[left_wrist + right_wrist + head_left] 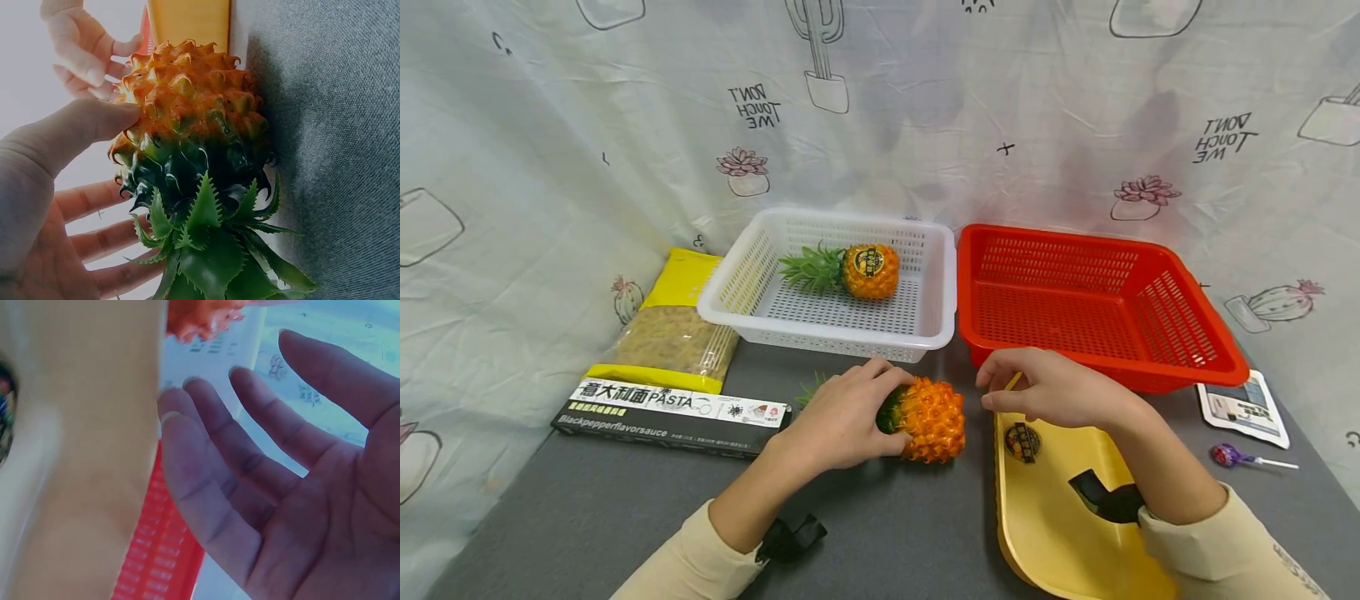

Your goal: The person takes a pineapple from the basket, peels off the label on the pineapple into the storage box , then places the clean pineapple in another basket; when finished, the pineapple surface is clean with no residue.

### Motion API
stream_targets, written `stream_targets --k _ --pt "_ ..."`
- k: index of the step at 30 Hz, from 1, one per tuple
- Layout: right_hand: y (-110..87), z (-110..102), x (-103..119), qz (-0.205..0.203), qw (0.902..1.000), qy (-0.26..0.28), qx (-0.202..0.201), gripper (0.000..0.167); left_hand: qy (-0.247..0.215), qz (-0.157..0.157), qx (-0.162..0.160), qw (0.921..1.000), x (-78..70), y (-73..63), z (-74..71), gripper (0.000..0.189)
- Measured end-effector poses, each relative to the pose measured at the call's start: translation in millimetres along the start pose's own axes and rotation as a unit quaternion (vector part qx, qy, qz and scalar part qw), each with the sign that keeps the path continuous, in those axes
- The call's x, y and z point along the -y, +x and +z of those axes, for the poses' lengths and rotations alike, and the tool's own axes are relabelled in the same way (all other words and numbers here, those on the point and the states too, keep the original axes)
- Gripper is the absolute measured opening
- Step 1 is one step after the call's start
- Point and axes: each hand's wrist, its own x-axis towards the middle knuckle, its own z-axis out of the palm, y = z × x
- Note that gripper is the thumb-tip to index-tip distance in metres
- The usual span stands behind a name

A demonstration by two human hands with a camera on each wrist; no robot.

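My left hand (846, 417) holds a model pineapple (934, 421) with an orange spiky body and green leaves, lying on its side over the grey table. In the left wrist view the thumb (94, 128) presses on the orange part, while the fingers pass behind the fruit. My right hand (1052, 387) holds nothing; its fingers (256, 456) are loosely bent near the back left corner of a yellow tray (1060, 533). A round dark label (1022, 442) sits inside that tray. The second pineapple (872, 273) lies in the white basket (827, 333).
Beside the white basket stands a red basket (1150, 367). At the left are a yellow pasta bag (677, 333) and a black pasta box (662, 421). To the right lie a white packet (1243, 408) and a lollipop (1228, 455). A printed curtain (925, 108) hangs behind.
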Motion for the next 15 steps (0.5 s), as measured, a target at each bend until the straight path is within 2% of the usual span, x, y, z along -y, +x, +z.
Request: stream_targets --k 9,15 --pt "13.0 9.0 19.3 0.0 0.9999 0.005 -0.014 0.046 0.0 0.007 -0.01 0.9999 1.6 1.3 1.5 0.063" --pt "23.0 20.1 25.4 -0.01 0.9999 0.009 0.001 0.06 -0.002 0.005 -0.011 0.9999 1.9 0.9 2.2 0.063"
